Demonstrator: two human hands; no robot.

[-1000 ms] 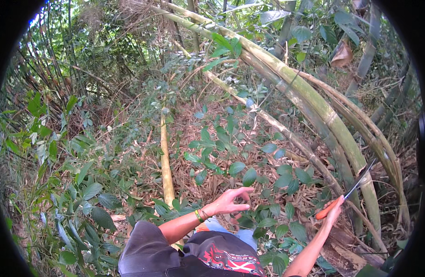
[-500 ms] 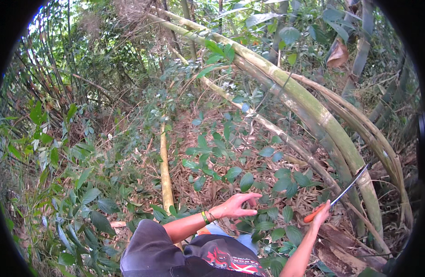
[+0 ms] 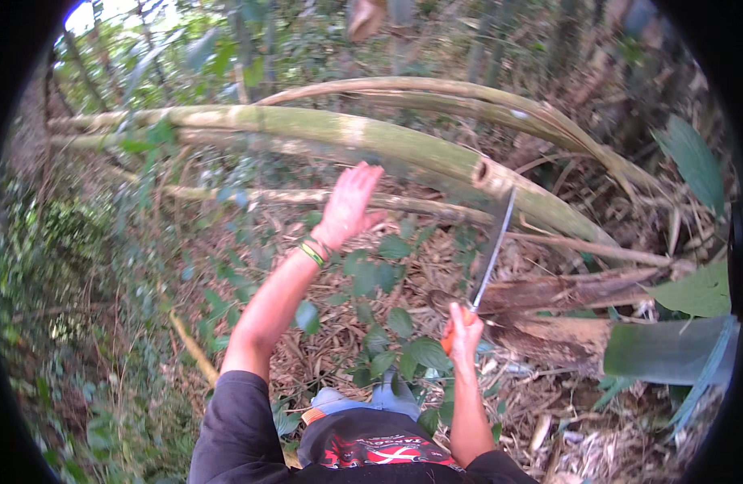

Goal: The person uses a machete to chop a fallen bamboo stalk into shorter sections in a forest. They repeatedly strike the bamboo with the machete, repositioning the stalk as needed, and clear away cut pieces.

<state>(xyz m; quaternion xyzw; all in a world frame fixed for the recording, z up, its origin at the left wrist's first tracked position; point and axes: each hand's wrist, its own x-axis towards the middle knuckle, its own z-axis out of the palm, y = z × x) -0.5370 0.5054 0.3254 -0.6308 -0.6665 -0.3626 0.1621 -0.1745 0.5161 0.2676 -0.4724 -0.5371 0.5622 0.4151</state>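
Note:
My right hand (image 3: 466, 332) is closed round the orange handle of a hand saw (image 3: 492, 252); its long, narrow blade points up and away. The blade tip lies just below a thick green bamboo stem (image 3: 412, 143). A dark, hollow cut opening (image 3: 482, 172) shows in that stem; whether the cut goes right through I cannot tell. My left hand (image 3: 351, 203) is open, fingers stretched, just in front of the same stem; whether it touches I cannot tell. A thinner pale pole (image 3: 420, 206) runs behind and beside the hand.
More bent bamboo stems (image 3: 476, 93) arch behind the thick one. Brown split wood (image 3: 549, 339) and a cut green bamboo stump (image 3: 670, 351) lie at the right. Leafy plants (image 3: 395, 323) and dry leaves cover the ground before me. A yellowish pole (image 3: 194, 348) lies at the left.
My view has swung to the right. My left hand has risen from near my body toward the thick bamboo. The saw blade has come off the stem, where a hollow opening now shows.

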